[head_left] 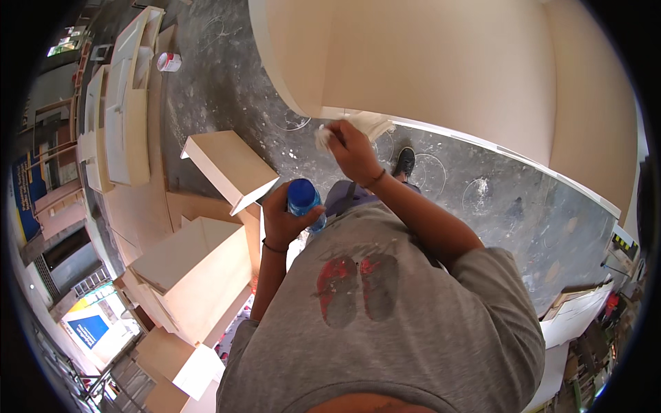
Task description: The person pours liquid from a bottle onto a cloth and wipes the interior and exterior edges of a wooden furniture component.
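My left hand [277, 221] is wrapped round a blue plastic bottle [301, 195] with a dark blue cap, held upright in front of my shirt. My right hand [353, 150] is closed on a cream-coloured cloth [372, 125]; part of it sticks out on the left of the fingers and more hangs behind the hand. Just beyond that hand stands a large pale wooden cabinet [441, 62], with a white strip [475, 140] along its near edge. Whether the cloth touches the cabinet, I cannot tell.
On the left are an open wooden box [231, 165], a larger wooden carcass [196, 258] and long cabinet pieces [127, 103]. A white and red bucket [169, 62] stands on the stained grey floor [220, 89]. White boards [575, 313] lie at the lower right.
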Tool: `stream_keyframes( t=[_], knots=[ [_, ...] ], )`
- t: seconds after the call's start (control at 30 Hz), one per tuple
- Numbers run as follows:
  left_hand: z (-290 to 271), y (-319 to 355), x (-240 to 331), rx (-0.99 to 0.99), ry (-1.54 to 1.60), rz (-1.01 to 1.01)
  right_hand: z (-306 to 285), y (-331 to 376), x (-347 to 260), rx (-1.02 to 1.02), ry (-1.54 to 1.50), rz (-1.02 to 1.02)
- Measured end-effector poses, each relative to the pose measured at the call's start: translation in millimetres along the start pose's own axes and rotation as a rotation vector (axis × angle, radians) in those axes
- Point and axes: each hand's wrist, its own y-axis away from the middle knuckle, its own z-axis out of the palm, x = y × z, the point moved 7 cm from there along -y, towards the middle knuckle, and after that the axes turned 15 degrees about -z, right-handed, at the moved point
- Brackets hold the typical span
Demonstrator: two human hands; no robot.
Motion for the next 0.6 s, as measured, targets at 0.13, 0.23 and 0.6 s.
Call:
stream_keyframes(
  t=[0.13,0.23,0.6],
  knots=[
    [-0.4,-4.3,6.1,-0.036,0.024,0.042,-39.6,-3.9,-21.2,0.375,0.085,-0.193],
    [1.0,-10.0,10.1,-0.078,-0.073,0.057,-28.1,-28.8,-37.1,0.454,0.255,-0.394],
    [-14.2,-16.7,-3.0,-0.095,-0.163,0.101,-1.4,-21.0,-32.2,0.604,0.191,-0.437]
  ],
)
